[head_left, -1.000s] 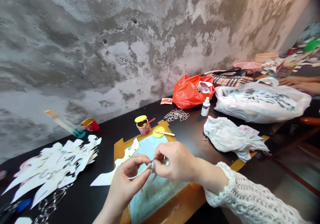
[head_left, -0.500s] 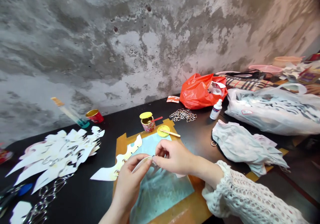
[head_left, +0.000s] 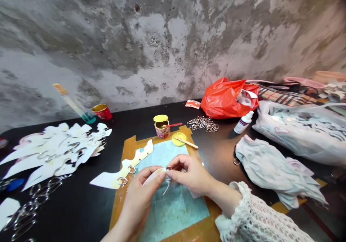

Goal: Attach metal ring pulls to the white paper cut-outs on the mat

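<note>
Left of the blue sheet (head_left: 175, 213): pile of white cut pieces (head_left: 66, 141), metal rings (head_left: 31, 206) nearer the viewer. White strip (head_left: 106, 179) with two rings on it overlaps the sheet's left edge. Left hand (head_left: 147, 184) over sheet, thumb and fingers pinching curved white piece (head_left: 151, 176). Open tub (head_left: 162, 131) just beyond the sheet's far edge; a careless reach could tip it. Right hand (head_left: 190, 173) over sheet, narrow fingertip pinch on small metal ring (head_left: 169, 167) at the piece's end; fingers hide whether it's threaded. Ring might drop if that pinch slips; piece might crease if squeezed hard. Heap of rings (head_left: 202, 124) beyond the sheet's far right corner.
</note>
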Tool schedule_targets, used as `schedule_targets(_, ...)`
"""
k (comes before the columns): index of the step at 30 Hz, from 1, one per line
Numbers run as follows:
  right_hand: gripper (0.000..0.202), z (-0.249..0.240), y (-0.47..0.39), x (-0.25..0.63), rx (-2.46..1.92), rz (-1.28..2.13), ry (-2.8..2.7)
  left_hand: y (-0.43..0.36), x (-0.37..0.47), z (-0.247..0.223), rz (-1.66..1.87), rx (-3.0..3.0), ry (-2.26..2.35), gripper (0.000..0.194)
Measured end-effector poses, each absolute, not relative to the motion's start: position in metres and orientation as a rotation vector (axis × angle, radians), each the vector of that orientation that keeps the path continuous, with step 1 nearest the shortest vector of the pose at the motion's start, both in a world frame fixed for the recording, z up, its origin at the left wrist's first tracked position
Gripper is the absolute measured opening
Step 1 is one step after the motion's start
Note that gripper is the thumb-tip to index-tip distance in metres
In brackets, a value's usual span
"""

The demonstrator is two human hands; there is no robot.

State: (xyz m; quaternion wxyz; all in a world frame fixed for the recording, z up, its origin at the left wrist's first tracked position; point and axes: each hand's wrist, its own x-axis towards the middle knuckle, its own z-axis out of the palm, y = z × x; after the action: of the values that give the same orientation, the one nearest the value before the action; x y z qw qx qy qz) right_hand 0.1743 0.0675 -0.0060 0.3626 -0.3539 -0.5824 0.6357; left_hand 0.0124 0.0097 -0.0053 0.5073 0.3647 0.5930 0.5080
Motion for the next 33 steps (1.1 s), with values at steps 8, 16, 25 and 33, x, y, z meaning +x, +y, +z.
schedule_targets(8,0.012,-0.002,0.06,0.177,-1.009,1.505,-1.539,0.007,0.012,-0.016,1.249,0.938,1.485,0.03)
schedule_targets(16,0.017,-0.004,0.059,0.175,-1.066,1.533,-1.529,0.006,0.012,-0.022,1.279,0.991,1.53,0.027)
schedule_targets(25,0.028,-0.011,0.06,0.175,-0.905,1.708,-1.407,0.007,0.016,-0.013,1.238,1.051,1.581,0.032)
schedule_targets(33,0.014,-0.005,0.055,0.172,-0.967,1.541,-1.459,0.003,0.02,-0.002,1.214,1.322,1.69,0.028)
